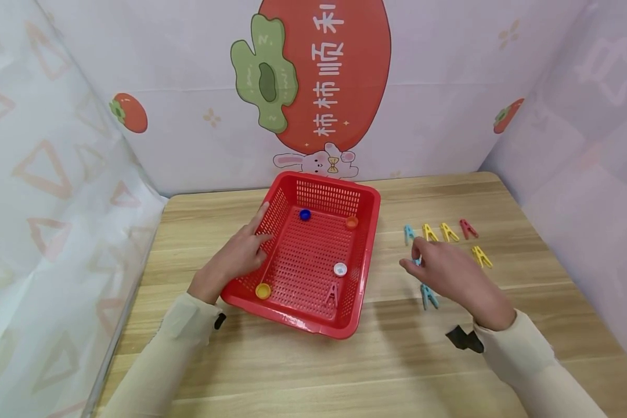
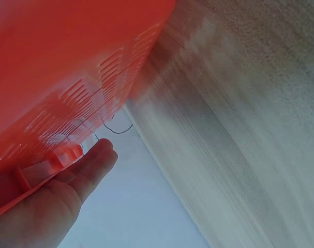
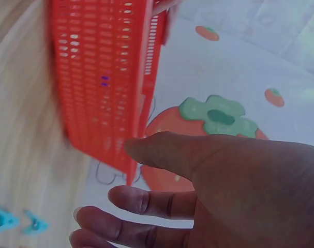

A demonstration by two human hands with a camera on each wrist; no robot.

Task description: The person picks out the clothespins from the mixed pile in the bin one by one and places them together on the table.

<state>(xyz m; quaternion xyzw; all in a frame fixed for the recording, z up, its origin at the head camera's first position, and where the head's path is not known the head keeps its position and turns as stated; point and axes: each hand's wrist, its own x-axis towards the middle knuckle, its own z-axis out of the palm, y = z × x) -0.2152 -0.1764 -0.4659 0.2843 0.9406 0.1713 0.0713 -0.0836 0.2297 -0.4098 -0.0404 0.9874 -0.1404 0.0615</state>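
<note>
Your left hand (image 1: pixel 233 258) rests against the left wall of the red perforated plastic basket (image 1: pixel 363 249), fingers fairly straight and laid along the rim, the index pointing toward the far end; it presses rather than clenches, and nothing is closed inside it. From the left wrist view the hand (image 2: pixel 48 201) sits right under the basket's rim (image 2: pixel 69 88), touching it.

Your right hand (image 1: pixel 449 273) is over the wooden table (image 1: pixel 303 371), to the right of the basket and well apart from it. Its thumb and fingertips come together at a small light-blue plastic clothes peg (image 1: pixel 417 261), mostly hidden by the fingers; whether the peg is actually pinched or only touched, you cannot tell from these views. In the right wrist view the fingers (image 3: pixel 146 201) look loosely extended.

Just near of that hand lies a second blue clothes peg (image 1: pixel 428 296). Beyond its fingertips, on the far side, a row of pegs lies on the table: a blue peg (image 1: pixel 409 233), two yellow pegs (image 1: pixel 429 232) side by side, and a red peg (image 1: pixel 468 228) at the right end. Another yellow peg (image 1: pixel 481 256) lies to the right of the hand.

Inside the basket sit a blue bottle cap (image 1: pixel 305 215) and an orange bottle cap (image 1: pixel 352 221) at the far end, a white bottle cap (image 1: pixel 340 269) toward the right, a yellow bottle cap (image 1: pixel 263 291) in the near left corner close to your left hand, and a red clothes peg (image 1: pixel 332 294) near the front wall.
</note>
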